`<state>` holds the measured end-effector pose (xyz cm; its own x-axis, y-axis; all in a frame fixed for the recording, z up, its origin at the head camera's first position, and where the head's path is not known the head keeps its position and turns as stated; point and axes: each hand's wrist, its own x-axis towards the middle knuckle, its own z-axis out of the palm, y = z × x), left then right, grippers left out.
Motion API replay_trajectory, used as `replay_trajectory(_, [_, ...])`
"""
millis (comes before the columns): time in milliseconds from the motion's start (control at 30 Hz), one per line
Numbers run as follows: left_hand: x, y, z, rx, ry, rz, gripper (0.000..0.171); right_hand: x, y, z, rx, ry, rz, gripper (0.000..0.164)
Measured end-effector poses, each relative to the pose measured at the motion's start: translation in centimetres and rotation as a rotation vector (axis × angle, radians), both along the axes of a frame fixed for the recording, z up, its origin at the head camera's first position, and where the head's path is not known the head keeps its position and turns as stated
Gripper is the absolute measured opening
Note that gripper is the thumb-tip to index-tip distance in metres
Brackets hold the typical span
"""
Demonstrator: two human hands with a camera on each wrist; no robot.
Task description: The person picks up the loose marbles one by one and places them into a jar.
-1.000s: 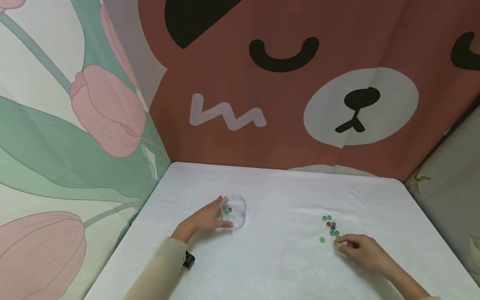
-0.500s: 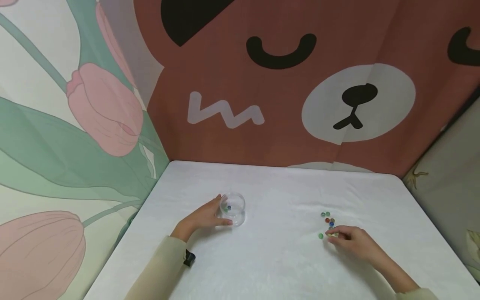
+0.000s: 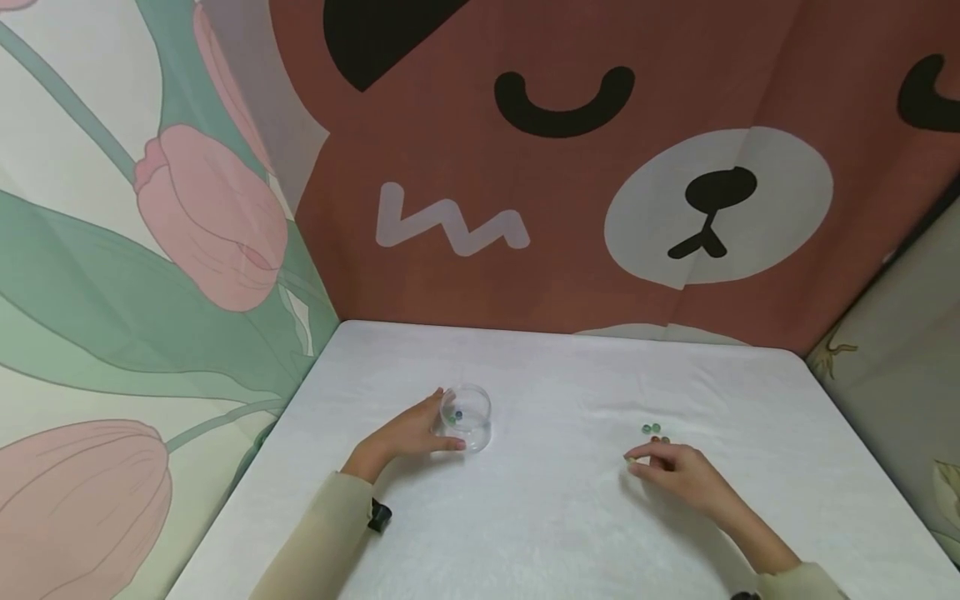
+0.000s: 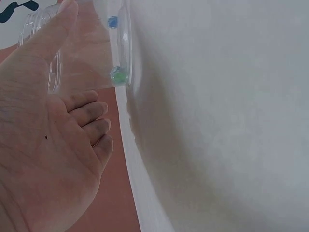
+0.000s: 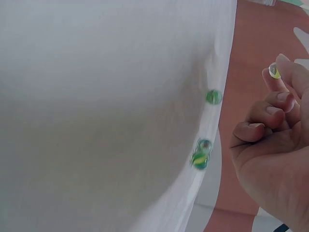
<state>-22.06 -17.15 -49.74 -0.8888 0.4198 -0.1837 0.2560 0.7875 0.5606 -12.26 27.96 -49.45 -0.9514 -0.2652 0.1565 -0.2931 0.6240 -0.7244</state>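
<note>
The white counter (image 3: 555,525) carries everything. The left hand (image 3: 408,433) grips the jar (image 3: 476,423), which stands upright, thumb in front and fingers behind. The right hand (image 3: 690,479), well apart from it, pinches one marble (image 5: 274,71) between thumb and forefinger. A blue marble (image 4: 112,21) and a green marble (image 4: 119,76) lie inside the jar; loose marbles (image 3: 656,427) lie beyond the right hand, some hidden. The step seems to be carrying a marble jarward; next probably calls for crossing left over the rim, pinch firm, jar steady.
</note>
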Motion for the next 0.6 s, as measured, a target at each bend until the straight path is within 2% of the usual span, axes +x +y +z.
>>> replay_trajectory(400, [0.1, 0.1, 0.0, 0.002, -0.008, 0.011, 0.112, -1.1, -2.8, -0.3, -0.036, 0.012, 0.014, 0.015])
replay_trajectory(600, [0.1, 0.0, 0.1, -0.002, -0.012, 0.016, 0.111, -1.5, -3.9, -0.3, -0.067, -0.036, 0.016, 0.019])
